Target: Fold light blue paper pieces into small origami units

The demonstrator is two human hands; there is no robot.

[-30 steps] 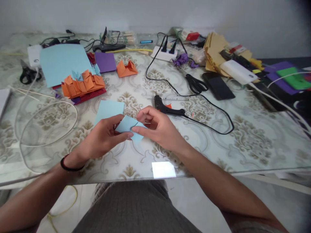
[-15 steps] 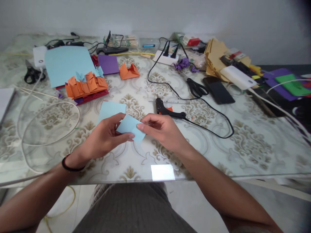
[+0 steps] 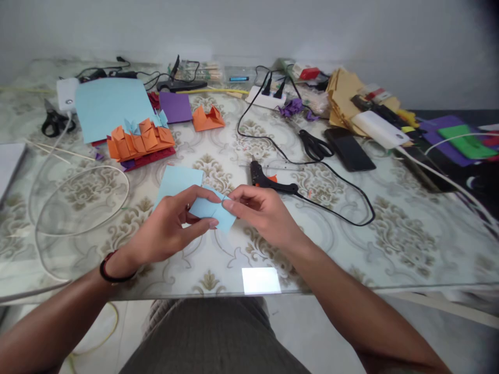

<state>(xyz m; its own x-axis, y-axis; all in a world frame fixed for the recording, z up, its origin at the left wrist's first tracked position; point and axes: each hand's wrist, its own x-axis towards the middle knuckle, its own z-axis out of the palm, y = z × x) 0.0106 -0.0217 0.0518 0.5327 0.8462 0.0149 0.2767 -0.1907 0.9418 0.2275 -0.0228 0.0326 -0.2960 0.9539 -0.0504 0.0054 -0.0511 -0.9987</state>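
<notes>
A small light blue square of paper point(image 3: 206, 209) is held between both hands above the table, tilted with a corner toward me. My left hand point(image 3: 167, 221) grips its left side, thumb at the lower edge and index finger reaching across the top. My right hand point(image 3: 265, 210) pinches the right corner between thumb and fingers. The two hands' fingertips meet at that corner. Just behind the left hand lies a larger light blue sheet point(image 3: 179, 179), partly covered. A black glue gun point(image 3: 273, 182) rests beyond the right hand.
Folded orange paper pieces point(image 3: 142, 140) and a big blue sheet point(image 3: 113, 104) stand at back left. Black scissors point(image 3: 315, 145), a phone point(image 3: 349, 148) and a white power strip point(image 3: 267, 96) lie farther back. The glue gun's cable point(image 3: 362, 197) loops on the right.
My left index finger has come over the top of the paper toward the right corner, meeting the right fingertips. The left thumb remains at the lower edge.
</notes>
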